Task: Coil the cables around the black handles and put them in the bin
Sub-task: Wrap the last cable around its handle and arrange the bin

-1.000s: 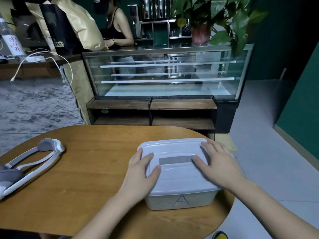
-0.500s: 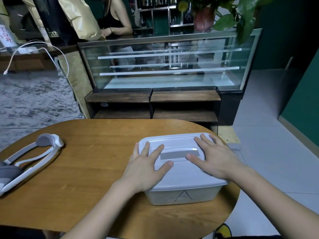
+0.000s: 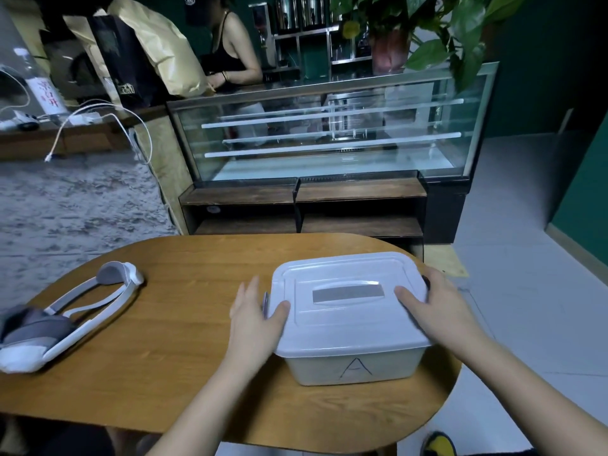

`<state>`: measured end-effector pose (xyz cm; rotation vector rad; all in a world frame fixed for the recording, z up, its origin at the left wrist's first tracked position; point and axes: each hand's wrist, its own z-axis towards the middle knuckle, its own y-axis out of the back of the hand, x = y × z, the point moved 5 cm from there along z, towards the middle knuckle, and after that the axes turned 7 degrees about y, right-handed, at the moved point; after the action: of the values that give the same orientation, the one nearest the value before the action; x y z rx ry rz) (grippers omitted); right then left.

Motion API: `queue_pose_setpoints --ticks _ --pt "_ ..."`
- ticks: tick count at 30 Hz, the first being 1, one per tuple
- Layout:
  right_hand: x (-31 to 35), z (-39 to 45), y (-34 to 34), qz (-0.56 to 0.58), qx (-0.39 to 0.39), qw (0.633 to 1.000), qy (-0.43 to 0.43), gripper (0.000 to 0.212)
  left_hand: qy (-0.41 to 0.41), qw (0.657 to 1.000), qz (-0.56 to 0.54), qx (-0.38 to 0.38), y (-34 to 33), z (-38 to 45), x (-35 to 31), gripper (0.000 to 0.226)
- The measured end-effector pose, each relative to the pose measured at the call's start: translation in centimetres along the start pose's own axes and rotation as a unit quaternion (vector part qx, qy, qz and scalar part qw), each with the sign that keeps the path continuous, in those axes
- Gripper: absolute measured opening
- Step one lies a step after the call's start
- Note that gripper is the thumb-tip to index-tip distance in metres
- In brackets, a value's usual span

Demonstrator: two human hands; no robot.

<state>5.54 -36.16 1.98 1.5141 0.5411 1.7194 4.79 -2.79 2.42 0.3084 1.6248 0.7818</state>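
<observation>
Bin (image 3: 352, 366) front: handwritten letter "A".

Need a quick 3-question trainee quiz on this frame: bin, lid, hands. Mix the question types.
1. True or false: the lid is off the bin.
2. Where does the left hand sit? A) flat on top of the lid B) at the lid's left edge, thumb on top C) on the headset
3. Fill in: the letter on the bin's front wall is ___.

Key
1. False: the lid covers the bin.
2. B; the right hand holds the opposite edge likewise. The headset lies untouched on the table.
3. A
</observation>
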Motion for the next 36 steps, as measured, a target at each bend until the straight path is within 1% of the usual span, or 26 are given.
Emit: queue_pose_setpoints --ticks 1,2,3,4,5,6,7,10,12,15,18,20,22,24,26,28,30,31,32,34,36 --pt "-0.7 -0.3 -0.1 0.048 0.006 0.998 -0.045 0.064 0.065 0.997 -0.037 -0.002 0.0 -0.1 1.0 0.095" --pt "-1.2 -0.7 -0.3 0.095 0.021 0.991 -0.092 0.068 0.131 0.988 -0.082 0.018 -0.3 -0.4 1.8 0.102" --pt "-1.6 -1.0 -0.5 0.141 0.035 0.981 -0.129 0.069 0.184 0.971 -0.142 0.055 -0.8 -0.8 2.4 0.104" --pt "-1.7 -1.3 -0.7 0.177 0.048 0.971 -0.155 0.066 0.214 0.949 -0.208 0.098 -1.4 -1.1 2.9 0.097" --pt "-1.7 -1.5 -0.9 0.197 0.053 0.964 -0.168 0.062 0.227 0.932 -0.255 0.121 -1.8 -1.5 2.9 0.081" --pt "-1.6 -1.6 -0.9 0.199 0.05 0.964 -0.171 0.06 0.222 0.925 -0.283 0.125 -2.0 -1.7 2.7 0.063" --pt "-1.5 -1.7 -0.8 0.193 0.039 0.966 -0.167 0.058 0.205 0.929 -0.289 0.107 -2.1 -1.7 2.5 0.05" --pt "-1.6 -1.7 -0.7 0.16 -0.003 0.977 -0.144 0.059 0.142 0.952 -0.27 0.031 -1.8 -1.9 1.8 0.023" --pt "-1.7 -1.6 -0.8 0.121 -0.02 0.985 -0.117 0.061 0.114 0.965 -0.237 0.007 -1.4 -1.9 1.3 0.012" --pt "-1.4 -1.3 -0.6 0.067 -0.037 0.994 -0.078 0.048 0.081 0.981 -0.175 -0.01 -0.9 -1.6 0.9 0.014" --pt "-0.9 -1.0 -0.3 -0.007 -0.059 0.997 -0.043 0.039 0.062 0.989 -0.13 -0.016 -0.7 -1.4 0.3 0.016" --pt "-0.4 -0.8 -0.1 -0.054 -0.069 0.996 -0.021 0.033 0.049 0.996 -0.071 -0.018 -0.7 -1.2 0.0 0.02" --pt "-0.1 -0.9 0.0 -0.072 -0.074 0.994 -0.018 0.03 0.043 0.999 -0.021 -0.023 -0.7 -1.0 -0.2 0.027" --pt "0.0 -1.0 -0.2 -0.073 -0.083 0.994 -0.021 0.029 0.033 0.999 0.006 -0.029 -0.6 -0.9 -0.5 0.031" --pt "-0.1 -1.2 -0.4 -0.057 -0.093 0.994 -0.028 0.031 0.021 0.999 0.028 -0.037 -0.7 -0.7 -0.9 0.034" --pt "0.2 -1.3 -0.6 -0.046 -0.087 0.995 -0.027 0.039 0.019 0.998 0.04 -0.041 -1.1 -0.1 -1.3 0.036" --pt "0.9 -1.3 -0.3 -0.055 -0.084 0.995 0.005 0.047 0.019 0.998 0.043 -0.041 -1.3 0.7 -1.7 0.034" --pt "1.4 -1.2 -0.1 -0.079 -0.086 0.993 0.035 0.049 0.014 0.998 0.041 -0.045 -1.5 1.1 -1.9 0.031" --pt "2.0 -1.1 0.1 -0.11 -0.091 0.987 0.072 0.051 0.0 0.998 0.039 -0.053 -1.7 1.5 -2.1 0.027" --pt "2.9 -0.8 0.2 -0.165 -0.081 0.975 0.126 0.054 -0.047 0.995 0.043 -0.076 -1.8 2.0 -2.7 0.034" --pt "3.2 0.0 0.2 -0.196 -0.047 0.969 0.141 0.056 -0.125 0.986 0.054 -0.094 -1.8 2.3 -3.7 0.029"
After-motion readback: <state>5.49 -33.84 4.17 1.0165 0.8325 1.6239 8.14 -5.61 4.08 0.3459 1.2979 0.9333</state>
